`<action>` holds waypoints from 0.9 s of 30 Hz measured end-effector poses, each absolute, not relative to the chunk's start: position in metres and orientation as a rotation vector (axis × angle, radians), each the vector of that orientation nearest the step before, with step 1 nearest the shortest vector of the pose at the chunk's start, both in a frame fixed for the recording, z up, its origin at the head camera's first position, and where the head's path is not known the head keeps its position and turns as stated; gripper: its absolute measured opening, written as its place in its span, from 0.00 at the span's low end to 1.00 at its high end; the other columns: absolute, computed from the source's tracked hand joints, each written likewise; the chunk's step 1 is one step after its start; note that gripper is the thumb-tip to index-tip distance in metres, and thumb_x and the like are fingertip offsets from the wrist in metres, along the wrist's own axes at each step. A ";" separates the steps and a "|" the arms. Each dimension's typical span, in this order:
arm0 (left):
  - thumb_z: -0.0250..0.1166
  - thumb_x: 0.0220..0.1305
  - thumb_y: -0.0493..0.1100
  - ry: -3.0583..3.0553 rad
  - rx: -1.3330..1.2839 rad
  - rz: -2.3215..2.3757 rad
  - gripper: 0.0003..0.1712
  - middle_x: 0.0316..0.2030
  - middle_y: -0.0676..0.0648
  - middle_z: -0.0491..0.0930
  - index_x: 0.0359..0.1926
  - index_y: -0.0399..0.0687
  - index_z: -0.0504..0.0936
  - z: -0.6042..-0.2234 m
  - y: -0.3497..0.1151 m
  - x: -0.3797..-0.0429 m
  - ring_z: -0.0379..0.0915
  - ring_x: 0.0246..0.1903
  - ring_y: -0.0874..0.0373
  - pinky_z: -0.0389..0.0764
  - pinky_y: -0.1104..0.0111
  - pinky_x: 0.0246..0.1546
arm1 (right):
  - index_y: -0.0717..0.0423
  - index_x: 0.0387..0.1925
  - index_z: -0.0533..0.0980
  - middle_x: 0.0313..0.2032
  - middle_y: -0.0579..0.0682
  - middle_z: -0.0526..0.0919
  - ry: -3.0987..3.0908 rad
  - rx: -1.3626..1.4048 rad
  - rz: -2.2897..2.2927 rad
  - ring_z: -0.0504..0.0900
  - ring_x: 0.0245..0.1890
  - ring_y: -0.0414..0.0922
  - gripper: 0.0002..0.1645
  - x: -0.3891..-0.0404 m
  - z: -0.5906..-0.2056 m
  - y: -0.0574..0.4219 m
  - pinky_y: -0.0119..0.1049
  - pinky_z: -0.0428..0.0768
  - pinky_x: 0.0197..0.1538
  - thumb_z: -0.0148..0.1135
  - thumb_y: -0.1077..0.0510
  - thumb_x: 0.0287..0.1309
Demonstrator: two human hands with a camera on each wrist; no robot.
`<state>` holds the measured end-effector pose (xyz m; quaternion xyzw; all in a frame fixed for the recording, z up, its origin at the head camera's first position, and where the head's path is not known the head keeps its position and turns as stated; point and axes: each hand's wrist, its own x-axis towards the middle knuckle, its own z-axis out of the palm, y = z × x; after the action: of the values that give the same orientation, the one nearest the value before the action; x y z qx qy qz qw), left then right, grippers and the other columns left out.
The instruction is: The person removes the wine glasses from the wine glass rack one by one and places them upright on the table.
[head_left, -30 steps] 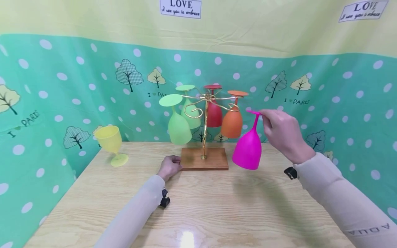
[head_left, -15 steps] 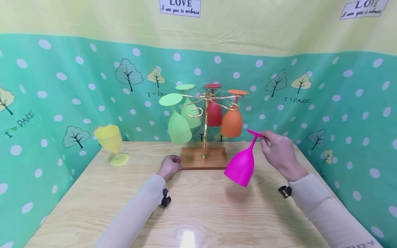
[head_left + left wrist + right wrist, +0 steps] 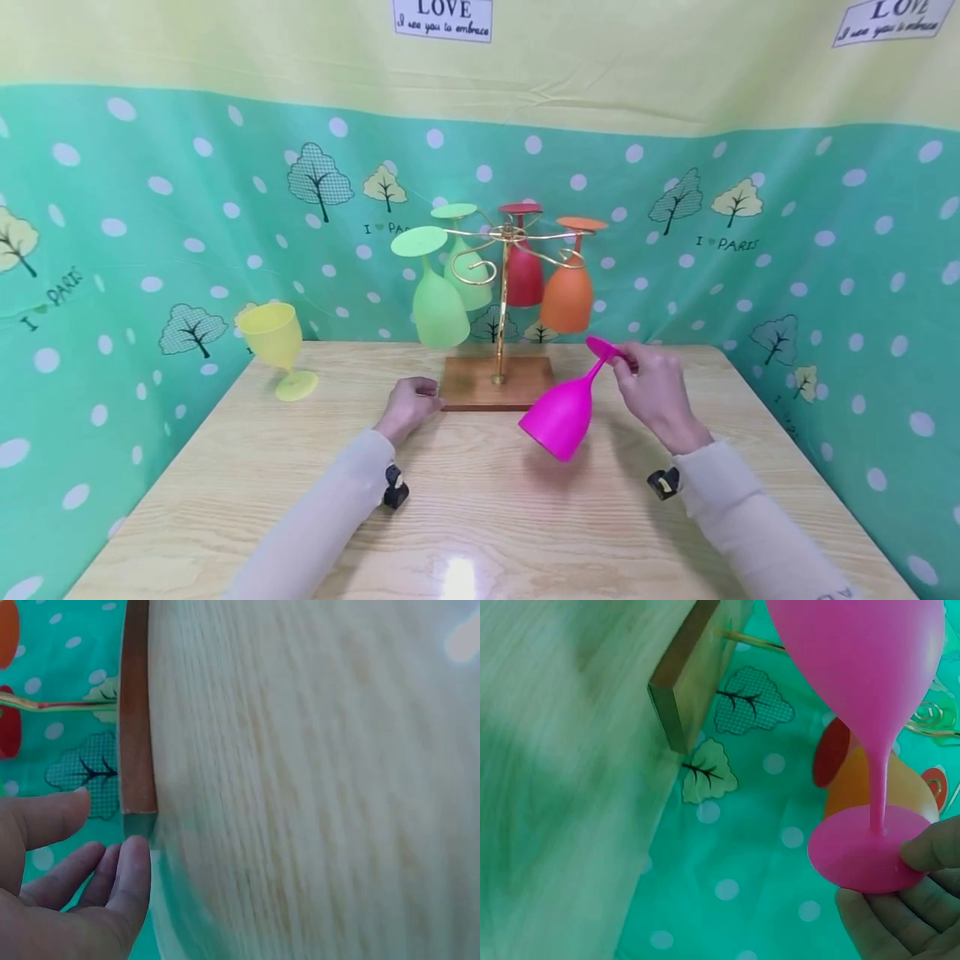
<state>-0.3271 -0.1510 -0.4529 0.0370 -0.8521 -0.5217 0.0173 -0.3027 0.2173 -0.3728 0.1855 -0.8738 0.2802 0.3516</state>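
Observation:
My right hand (image 3: 652, 387) pinches a bright pink goblet (image 3: 558, 417) by the rim of its round foot. The goblet tilts mouth-down to the lower left, above the table. In the right wrist view, the thumb lies over the goblet's foot (image 3: 866, 859) with fingers behind it. My left hand (image 3: 408, 404) is at the left end of the rack's wooden base (image 3: 480, 383); in the left wrist view a fingertip (image 3: 135, 855) meets the base's end, while the thumb stands apart. From the brass rack (image 3: 504, 308) hang two green goblets, a red goblet (image 3: 525, 275) and an orange goblet (image 3: 567, 296), upside down.
A yellow goblet (image 3: 273, 333) stands upright at the table's back left. Behind and at both sides hangs a dotted green curtain (image 3: 225, 167). The light wood table (image 3: 480, 517) stretches in front of the rack. One brass curl (image 3: 480, 271) faces the front.
My right hand has moved down and to the left with the pink goblet, whose bowl now tilts further leftward. The left hand stays at the rack's base.

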 end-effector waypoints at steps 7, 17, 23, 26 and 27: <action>0.67 0.55 0.34 -2.643 0.050 -1.584 0.21 0.42 0.41 0.81 0.50 0.32 0.79 -0.441 -0.147 -0.304 0.78 0.41 0.50 0.80 0.62 0.43 | 0.62 0.37 0.82 0.25 0.51 0.83 -2.330 0.432 0.812 0.74 0.20 0.43 0.07 -0.302 -0.388 0.206 0.36 0.73 0.23 0.62 0.66 0.56; 0.66 0.58 0.34 -2.667 -0.151 -1.521 0.10 0.32 0.49 0.82 0.41 0.35 0.83 -0.431 -0.127 -0.266 0.77 0.33 0.58 0.79 0.67 0.36 | 0.61 0.37 0.82 0.26 0.50 0.84 -2.392 0.390 0.932 0.79 0.24 0.43 0.06 -0.300 -0.401 0.189 0.34 0.76 0.25 0.63 0.65 0.57; 0.59 0.67 0.47 -2.664 -0.295 -1.477 0.14 0.33 0.47 0.83 0.39 0.42 0.85 -0.430 -0.118 -0.248 0.75 0.33 0.59 0.78 0.65 0.37 | 0.60 0.36 0.82 0.26 0.50 0.84 -2.429 0.349 1.007 0.80 0.24 0.43 0.06 -0.297 -0.410 0.180 0.34 0.78 0.26 0.63 0.65 0.56; 0.58 0.68 0.52 -2.660 -0.322 -1.524 0.18 0.35 0.45 0.83 0.38 0.43 0.85 -0.431 -0.114 -0.241 0.75 0.34 0.60 0.78 0.65 0.37 | 0.60 0.36 0.82 0.26 0.51 0.84 -2.434 0.343 1.032 0.80 0.24 0.43 0.07 -0.296 -0.414 0.177 0.35 0.78 0.26 0.62 0.65 0.56; 0.58 0.67 0.53 -2.661 -0.315 -1.550 0.18 0.35 0.46 0.83 0.38 0.43 0.85 -0.431 -0.112 -0.239 0.75 0.34 0.60 0.77 0.65 0.37 | 0.60 0.36 0.82 0.25 0.51 0.84 -2.433 0.342 1.037 0.80 0.24 0.43 0.06 -0.295 -0.416 0.175 0.35 0.78 0.26 0.62 0.66 0.56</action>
<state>-0.2392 -0.1125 -0.4311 -0.1017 -0.8594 -0.5005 0.0230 -0.2955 0.1755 -0.4156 0.1247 -0.8867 0.3780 0.2351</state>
